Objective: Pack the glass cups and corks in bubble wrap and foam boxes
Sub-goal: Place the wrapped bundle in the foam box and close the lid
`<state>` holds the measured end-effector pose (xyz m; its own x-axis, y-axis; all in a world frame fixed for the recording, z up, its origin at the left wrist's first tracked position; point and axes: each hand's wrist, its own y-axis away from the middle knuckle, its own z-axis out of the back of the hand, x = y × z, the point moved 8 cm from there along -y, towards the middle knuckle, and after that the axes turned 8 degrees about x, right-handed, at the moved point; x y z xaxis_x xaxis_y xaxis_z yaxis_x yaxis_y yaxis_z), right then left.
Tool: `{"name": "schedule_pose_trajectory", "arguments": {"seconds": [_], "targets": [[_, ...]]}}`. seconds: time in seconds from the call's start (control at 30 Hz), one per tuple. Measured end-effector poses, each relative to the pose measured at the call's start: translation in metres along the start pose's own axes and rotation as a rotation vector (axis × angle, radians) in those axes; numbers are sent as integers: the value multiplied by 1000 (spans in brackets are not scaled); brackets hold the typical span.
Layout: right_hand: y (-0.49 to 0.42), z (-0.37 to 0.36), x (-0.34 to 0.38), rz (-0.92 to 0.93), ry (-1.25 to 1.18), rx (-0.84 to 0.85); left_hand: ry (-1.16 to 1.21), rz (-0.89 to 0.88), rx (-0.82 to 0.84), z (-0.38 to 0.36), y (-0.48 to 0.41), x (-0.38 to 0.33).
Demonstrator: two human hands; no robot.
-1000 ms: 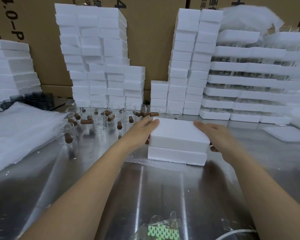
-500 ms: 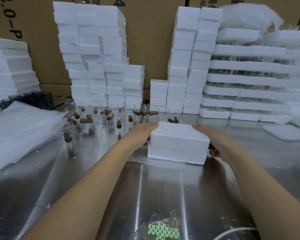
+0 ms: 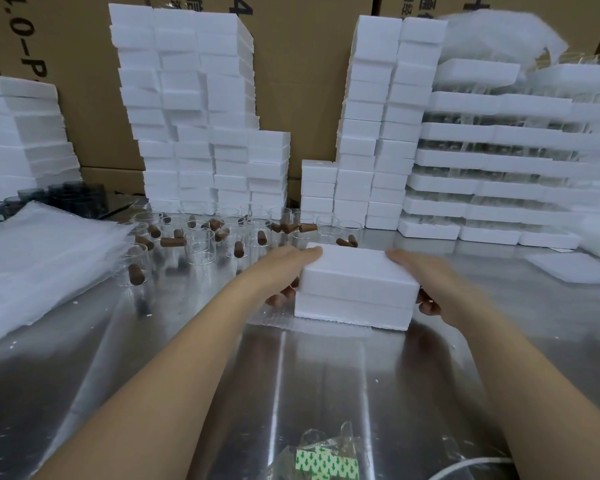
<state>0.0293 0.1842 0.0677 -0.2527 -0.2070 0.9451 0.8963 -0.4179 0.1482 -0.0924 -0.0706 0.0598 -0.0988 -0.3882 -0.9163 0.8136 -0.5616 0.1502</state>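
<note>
A closed white foam box [image 3: 355,289], lid on base, sits on a piece of bubble wrap [image 3: 274,318] on the steel table [image 3: 309,382]. My left hand [image 3: 284,271] grips its left end, fingers curled round the side. At the box's right end my right hand [image 3: 420,282] holds it the same way, thumb on the lid. Behind the box stand several clear glass cups [image 3: 198,244] with brown corks [image 3: 172,241] scattered among them and inside some.
Tall stacks of foam boxes [image 3: 194,109] line the back, with another foam stack [image 3: 378,119] and layered foam trays of glasses [image 3: 499,161] to the right. A pile of bubble wrap bags [image 3: 32,261] lies at the left. Green-printed stickers [image 3: 321,462] sit near the front edge.
Both hands have slid from the lid's top down to the box's ends, fingers curling round its sides. The box has stayed in place.
</note>
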Motion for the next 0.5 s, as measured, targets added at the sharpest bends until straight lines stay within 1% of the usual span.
{"name": "schedule_pose_trajectory", "arguments": {"seconds": [0.17, 0.37, 0.5], "targets": [[0, -7, -4, -38, -7, 47, 178, 42, -21, -8, -1, 6], [7, -7, -14, -139, 14, 113, 174, 85, -29, -8, 2, 11], [7, -4, -19, -150, -57, 87, 223, 38, -40, -9, 4, 4]]}}
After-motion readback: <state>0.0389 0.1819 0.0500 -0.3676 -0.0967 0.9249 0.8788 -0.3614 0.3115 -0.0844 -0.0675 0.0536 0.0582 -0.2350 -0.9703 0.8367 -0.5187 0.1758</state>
